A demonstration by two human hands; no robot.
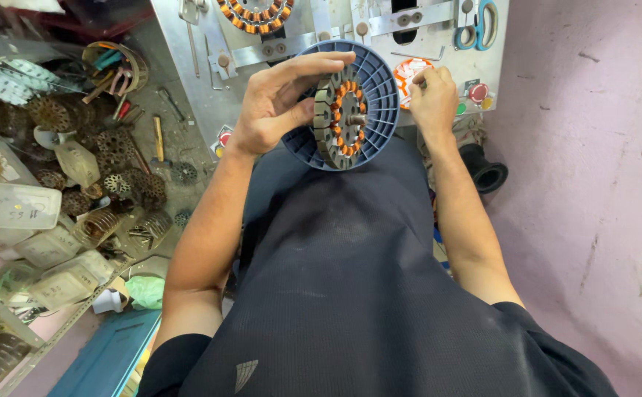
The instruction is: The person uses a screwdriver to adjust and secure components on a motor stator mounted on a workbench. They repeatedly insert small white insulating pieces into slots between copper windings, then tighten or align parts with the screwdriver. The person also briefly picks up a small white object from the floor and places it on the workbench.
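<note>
My left hand grips a round motor stator with copper windings, seated in a blue ribbed plastic disc, and holds it upright over my lap. The fingers curl over the top rim and the thumb presses the metal ring. To the right of the disc, my right hand has its fingers pinched together. I cannot tell what it pinches; it may be a thin wire.
A metal workbench plate lies ahead with a second copper-wound stator, scissors and red push buttons. On the left, shelves hold several metal rotor cores, plastic containers and hand tools. A pink wall stands on the right.
</note>
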